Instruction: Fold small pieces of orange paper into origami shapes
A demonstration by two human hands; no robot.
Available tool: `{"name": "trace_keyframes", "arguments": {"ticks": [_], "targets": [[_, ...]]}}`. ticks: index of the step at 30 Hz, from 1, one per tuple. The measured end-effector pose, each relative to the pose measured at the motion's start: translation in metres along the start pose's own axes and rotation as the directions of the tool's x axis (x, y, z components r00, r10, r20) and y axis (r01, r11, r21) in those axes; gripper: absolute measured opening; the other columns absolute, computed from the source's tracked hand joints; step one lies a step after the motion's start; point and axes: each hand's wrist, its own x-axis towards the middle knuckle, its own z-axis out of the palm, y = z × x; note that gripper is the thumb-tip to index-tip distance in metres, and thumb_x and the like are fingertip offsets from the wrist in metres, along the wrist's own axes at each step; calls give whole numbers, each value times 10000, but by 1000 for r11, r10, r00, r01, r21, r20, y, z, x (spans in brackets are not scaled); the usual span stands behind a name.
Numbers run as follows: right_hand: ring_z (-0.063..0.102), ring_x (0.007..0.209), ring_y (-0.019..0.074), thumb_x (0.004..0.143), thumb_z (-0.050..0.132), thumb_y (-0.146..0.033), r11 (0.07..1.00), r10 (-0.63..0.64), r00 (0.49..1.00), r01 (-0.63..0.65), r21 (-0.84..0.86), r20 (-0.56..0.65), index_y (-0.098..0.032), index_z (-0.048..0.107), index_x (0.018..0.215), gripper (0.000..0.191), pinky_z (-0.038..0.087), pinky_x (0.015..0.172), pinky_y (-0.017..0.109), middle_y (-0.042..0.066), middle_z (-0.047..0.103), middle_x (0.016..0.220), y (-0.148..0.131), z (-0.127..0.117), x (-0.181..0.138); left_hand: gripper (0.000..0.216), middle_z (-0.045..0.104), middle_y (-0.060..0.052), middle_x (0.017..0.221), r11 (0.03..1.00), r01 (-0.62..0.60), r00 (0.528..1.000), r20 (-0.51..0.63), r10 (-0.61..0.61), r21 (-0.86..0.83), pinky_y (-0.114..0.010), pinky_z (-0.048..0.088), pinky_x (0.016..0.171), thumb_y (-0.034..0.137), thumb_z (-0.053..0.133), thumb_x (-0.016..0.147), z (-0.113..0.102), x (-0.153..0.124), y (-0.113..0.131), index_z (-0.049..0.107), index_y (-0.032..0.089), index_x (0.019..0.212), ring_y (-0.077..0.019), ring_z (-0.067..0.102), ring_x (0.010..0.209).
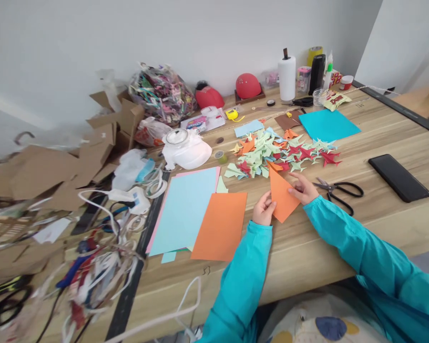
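Observation:
A folded orange paper (pixel 280 194) lies on the wooden table (pixel 379 143), shaped like a pointed triangle. My left hand (pixel 263 209) pinches its lower left edge. My right hand (pixel 303 188) presses its fingers on the right edge of the same fold. Both arms wear teal sleeves. Just beyond the fold lies a pile of folded paper shapes (pixel 282 152) in green, red and orange. A flat orange sheet (pixel 221 225) rests to the left of my left hand, overlapping a light blue sheet (pixel 186 209).
Black-handled scissors (pixel 338 191) lie right of my right hand, a black phone (pixel 398 177) farther right. A turquoise sheet (pixel 328 125), a paper-towel roll (pixel 287 76), bottles and red objects stand at the back. Cardboard, tape scraps and a white lidded container (pixel 186 147) crowd the left.

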Motion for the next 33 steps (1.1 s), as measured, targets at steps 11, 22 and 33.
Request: {"name": "trace_keyframes", "arguments": {"ticks": [11, 22, 33], "targets": [[495, 554, 105, 634, 662, -406, 980, 119, 972, -82, 183, -204, -195, 670, 898, 337, 398, 534, 246, -8, 593, 622, 4, -7, 3, 584, 455, -117, 1262, 698, -555, 832, 289, 474, 453, -357, 417, 935, 128, 608, 661, -2, -9, 5, 477, 209, 1225, -243, 438, 1167], [619, 706, 193, 640, 659, -445, 939, 194, 980, -199, 282, 49, -220, 656, 977, 405, 504, 578, 309, 56, 665, 893, -11, -11, -2, 278, 647, -79, 957, 909, -340, 912, -151, 381, 242, -322, 472, 848, 344, 722, 561, 5, -9, 22, 701, 198, 797, -217, 591, 930], [609, 823, 195, 504, 775, -380, 989, -32, 995, 19, 147, 93, -194, 685, 755, 325, 505, 755, 341, 69, 627, 868, -18, -1, -2, 125, 673, -82, 881, 897, -350, 914, -109, 390, 269, -316, 507, 754, 271, 709, 591, 4, -10, 19, 698, 184, 680, -197, 623, 810]]}}
